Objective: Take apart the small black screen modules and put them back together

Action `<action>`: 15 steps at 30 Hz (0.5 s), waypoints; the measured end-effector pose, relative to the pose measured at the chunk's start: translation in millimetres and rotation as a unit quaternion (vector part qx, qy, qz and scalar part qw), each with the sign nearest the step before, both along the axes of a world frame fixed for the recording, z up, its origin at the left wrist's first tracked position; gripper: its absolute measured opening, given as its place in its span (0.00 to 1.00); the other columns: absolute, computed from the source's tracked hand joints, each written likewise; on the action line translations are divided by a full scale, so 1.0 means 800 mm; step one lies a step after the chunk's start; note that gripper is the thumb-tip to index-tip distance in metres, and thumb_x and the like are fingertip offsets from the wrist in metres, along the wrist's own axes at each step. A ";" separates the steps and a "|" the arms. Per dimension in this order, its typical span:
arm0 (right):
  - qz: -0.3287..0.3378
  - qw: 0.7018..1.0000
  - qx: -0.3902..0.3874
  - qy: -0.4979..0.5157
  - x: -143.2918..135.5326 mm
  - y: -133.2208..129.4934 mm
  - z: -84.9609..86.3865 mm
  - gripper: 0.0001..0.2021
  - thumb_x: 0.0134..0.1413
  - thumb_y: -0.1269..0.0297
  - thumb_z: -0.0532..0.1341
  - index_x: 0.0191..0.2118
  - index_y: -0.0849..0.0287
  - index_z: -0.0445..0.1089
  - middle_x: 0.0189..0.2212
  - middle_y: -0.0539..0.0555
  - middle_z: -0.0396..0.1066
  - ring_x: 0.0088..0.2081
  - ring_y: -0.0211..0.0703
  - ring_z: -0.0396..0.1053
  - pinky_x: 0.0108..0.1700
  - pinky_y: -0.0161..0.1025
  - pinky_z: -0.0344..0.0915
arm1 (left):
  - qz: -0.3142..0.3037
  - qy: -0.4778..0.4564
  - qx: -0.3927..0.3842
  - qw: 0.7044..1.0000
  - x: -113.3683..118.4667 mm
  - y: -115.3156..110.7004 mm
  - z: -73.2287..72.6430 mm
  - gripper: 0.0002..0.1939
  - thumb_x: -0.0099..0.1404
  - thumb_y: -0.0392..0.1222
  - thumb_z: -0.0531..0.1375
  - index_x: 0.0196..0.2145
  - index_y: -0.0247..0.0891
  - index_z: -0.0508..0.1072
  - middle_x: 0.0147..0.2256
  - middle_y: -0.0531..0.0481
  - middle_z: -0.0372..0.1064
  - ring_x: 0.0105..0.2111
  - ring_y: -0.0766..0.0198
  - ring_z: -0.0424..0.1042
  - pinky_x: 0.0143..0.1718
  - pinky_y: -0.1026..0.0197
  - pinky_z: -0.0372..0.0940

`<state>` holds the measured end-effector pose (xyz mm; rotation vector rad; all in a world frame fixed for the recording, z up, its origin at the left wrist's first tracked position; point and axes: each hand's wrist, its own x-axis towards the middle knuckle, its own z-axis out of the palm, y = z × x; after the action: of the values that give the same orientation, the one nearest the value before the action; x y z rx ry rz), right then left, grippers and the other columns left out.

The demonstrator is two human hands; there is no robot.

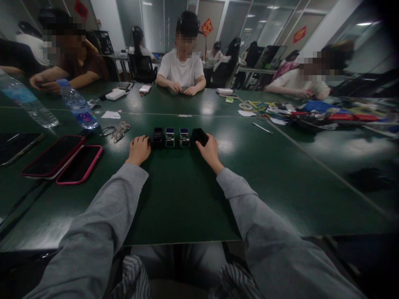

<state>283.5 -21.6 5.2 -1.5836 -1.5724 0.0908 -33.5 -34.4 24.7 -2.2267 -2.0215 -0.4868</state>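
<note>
On the green table a row of small items stands between my hands. At its left end is a black box-like piece (157, 136), with my left hand (140, 149) beside it, fingers curled; what those fingers hold, if anything, is hidden. Two small devices with dark screens and pale lower parts, one left (170, 137) and one right (184, 137), stand upright in the middle, touched by neither hand. My right hand (209, 150) is closed on a black block (200, 136) at the right end, thumb on its near side.
Phones (79, 165) and water bottles (77, 106) are on the left, with glasses (121, 131) nearer the middle. A thin metal tool (262, 128) lies to the right, before a heap of cables (324, 114). People sit across the table (218, 104).
</note>
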 end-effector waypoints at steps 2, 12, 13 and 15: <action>0.002 1.000 -0.007 -0.001 0.000 -0.002 0.001 0.27 0.54 0.58 0.62 0.57 0.65 0.62 0.52 0.67 0.68 0.55 0.59 0.63 0.58 0.58 0.61 | 0.002 0.000 -0.003 1.000 0.000 0.000 0.001 0.24 0.70 0.40 0.47 0.60 0.35 0.66 0.63 0.39 0.61 0.61 0.46 0.59 0.59 0.41 0.58; 0.059 0.998 -0.017 -0.027 0.067 -0.060 0.012 0.26 0.51 0.53 0.63 0.54 0.62 0.67 0.49 0.65 0.71 0.51 0.60 0.69 0.54 0.61 0.65 | 0.000 -0.012 0.009 1.000 -0.001 0.000 -0.002 0.24 0.70 0.41 0.47 0.60 0.36 0.67 0.63 0.38 0.61 0.62 0.46 0.59 0.60 0.41 0.57; 0.053 0.998 -0.020 -0.032 0.088 -0.072 0.013 0.27 0.51 0.52 0.63 0.53 0.62 0.67 0.48 0.66 0.72 0.50 0.60 0.70 0.54 0.62 0.65 | 0.001 -0.013 0.009 1.000 -0.001 0.000 -0.003 0.24 0.70 0.41 0.47 0.60 0.36 0.67 0.63 0.38 0.61 0.62 0.46 0.59 0.60 0.41 0.57; 0.015 0.999 -0.029 -0.040 0.142 -0.096 0.014 0.29 0.49 0.49 0.64 0.53 0.63 0.68 0.47 0.68 0.72 0.49 0.61 0.71 0.53 0.61 0.66 | 0.003 -0.015 0.008 1.000 0.000 -0.001 -0.003 0.24 0.70 0.41 0.47 0.60 0.36 0.67 0.63 0.38 0.61 0.62 0.46 0.59 0.60 0.41 0.57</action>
<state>397.2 -98.6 16.1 -1.6257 -1.6688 0.0922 -33.8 -34.8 22.4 -2.2169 -2.0311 -0.5380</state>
